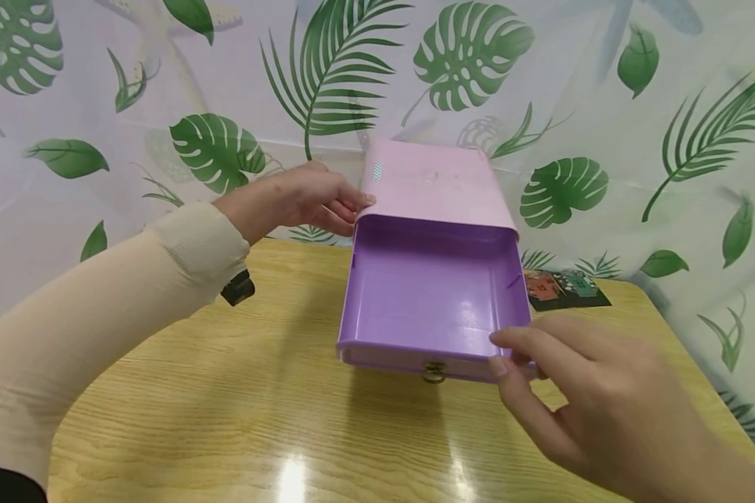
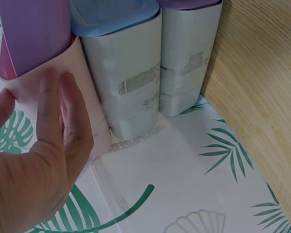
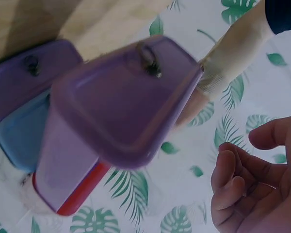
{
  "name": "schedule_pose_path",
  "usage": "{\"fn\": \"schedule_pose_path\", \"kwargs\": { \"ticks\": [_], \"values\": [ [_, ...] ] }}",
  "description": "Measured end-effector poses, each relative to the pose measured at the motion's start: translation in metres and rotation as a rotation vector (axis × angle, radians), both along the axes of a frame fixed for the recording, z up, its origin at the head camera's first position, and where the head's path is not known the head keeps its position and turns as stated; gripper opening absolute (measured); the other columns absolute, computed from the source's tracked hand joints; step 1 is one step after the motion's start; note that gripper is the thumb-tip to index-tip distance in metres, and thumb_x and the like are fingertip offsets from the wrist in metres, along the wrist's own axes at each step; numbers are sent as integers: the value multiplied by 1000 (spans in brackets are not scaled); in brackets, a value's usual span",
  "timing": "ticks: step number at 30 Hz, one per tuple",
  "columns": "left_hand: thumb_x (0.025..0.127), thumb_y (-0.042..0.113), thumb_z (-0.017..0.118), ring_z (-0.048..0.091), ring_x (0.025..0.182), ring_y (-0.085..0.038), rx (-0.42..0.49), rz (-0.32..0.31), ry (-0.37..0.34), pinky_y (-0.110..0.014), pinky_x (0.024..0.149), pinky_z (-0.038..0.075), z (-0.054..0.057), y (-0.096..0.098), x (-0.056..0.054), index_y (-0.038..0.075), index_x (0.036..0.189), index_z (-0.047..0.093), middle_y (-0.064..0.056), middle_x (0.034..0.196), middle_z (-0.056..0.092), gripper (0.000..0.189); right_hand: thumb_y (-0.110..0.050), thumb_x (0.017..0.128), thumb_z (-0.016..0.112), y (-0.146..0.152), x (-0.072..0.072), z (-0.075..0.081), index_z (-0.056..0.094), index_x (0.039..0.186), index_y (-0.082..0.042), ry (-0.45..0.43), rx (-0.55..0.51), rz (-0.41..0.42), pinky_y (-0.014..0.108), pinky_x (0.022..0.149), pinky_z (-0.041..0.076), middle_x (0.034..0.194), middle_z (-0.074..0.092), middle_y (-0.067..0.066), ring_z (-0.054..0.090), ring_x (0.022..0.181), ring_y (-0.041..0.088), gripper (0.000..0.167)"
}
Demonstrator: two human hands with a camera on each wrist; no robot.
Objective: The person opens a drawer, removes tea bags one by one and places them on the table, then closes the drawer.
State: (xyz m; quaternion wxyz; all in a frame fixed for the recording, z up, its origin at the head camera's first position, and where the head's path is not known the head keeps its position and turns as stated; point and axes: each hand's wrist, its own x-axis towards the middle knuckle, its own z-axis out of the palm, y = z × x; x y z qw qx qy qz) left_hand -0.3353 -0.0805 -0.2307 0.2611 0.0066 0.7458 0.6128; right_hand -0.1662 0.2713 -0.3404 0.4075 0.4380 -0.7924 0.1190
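Note:
A pink casing (image 1: 437,185) has its purple drawer (image 1: 415,293) pulled well out, with a small metal ring pull (image 1: 434,374) on the front. Nothing lies inside the drawer's visible part. My left hand (image 1: 314,197) touches the casing's left side near its front edge, thumb and fairly straight fingers against it. Beside the drawer's front right corner is my right hand (image 1: 604,384), its fingers loosely bent. In the right wrist view that hand (image 3: 262,184) holds nothing and shows a gap to the drawer front (image 3: 131,102).
Below the pink casing, the left wrist view shows a blue drawer (image 2: 116,17) and another purple drawer (image 2: 186,4) in pale casings. Dark printed cards (image 1: 569,290) lie on the wooden table (image 1: 195,391) at right. A leaf-patterned cloth (image 1: 465,56) hangs behind.

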Motion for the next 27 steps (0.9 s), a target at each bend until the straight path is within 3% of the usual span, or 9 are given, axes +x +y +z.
{"fn": "schedule_pose_path", "kwargs": {
  "ticks": [2,5,7,9,17,21,24,27],
  "values": [
    [93,11,70,67,77,-18,-1,0,0,-33,84,61,0,-1,0,-1,105,61,-12,95,62,20,-32,80,78,-17,15,9,73,114,-22,-9,31,25,23,56,52,98,69,-13,60,69,3,36],
    [93,11,71,67,77,-18,-3,-2,1,-34,83,62,0,-1,0,-1,106,61,-12,95,62,20,-31,92,61,-59,50,49,74,106,-20,-71,123,-16,20,50,50,88,68,-13,56,64,1,22],
    [93,11,71,67,77,-18,-4,-4,2,-34,83,62,-1,-1,0,-1,106,61,-12,95,62,21,-32,99,47,-80,68,68,75,99,-16,-102,173,-50,17,49,47,81,66,-12,52,62,0,32],
    [93,11,70,67,77,-18,-3,-5,2,-34,84,62,-1,-1,-1,-1,106,60,-12,95,62,21,-34,102,36,-91,77,75,74,96,-13,-129,215,-79,18,50,50,77,66,-10,54,61,1,44],
    [93,11,71,67,77,-18,-4,1,0,-33,82,62,-1,-1,-1,-1,106,60,-12,95,62,21,-36,105,26,-93,72,45,66,105,-10,-183,293,-73,12,46,33,70,50,-13,38,58,-1,48],
    [93,11,71,67,77,-18,-7,2,-2,-33,82,62,-1,-1,0,-1,107,60,-13,96,62,22,-35,101,48,-92,68,33,62,120,-9,-315,371,-134,16,52,39,71,50,-15,43,62,-1,36],
    [93,12,71,67,77,-18,-7,5,-7,-33,83,62,-1,-1,0,-1,107,59,-13,98,61,22,-33,93,66,-91,65,27,59,129,-6,-397,418,-188,21,54,44,74,55,-13,49,63,1,46],
    [93,12,70,66,77,-18,-10,3,-7,-33,84,61,-1,-1,-1,-1,106,59,-13,99,60,21,-32,90,70,-91,62,23,58,129,-5,-409,426,-207,22,53,43,74,57,-12,50,62,2,49]
  ]
}}
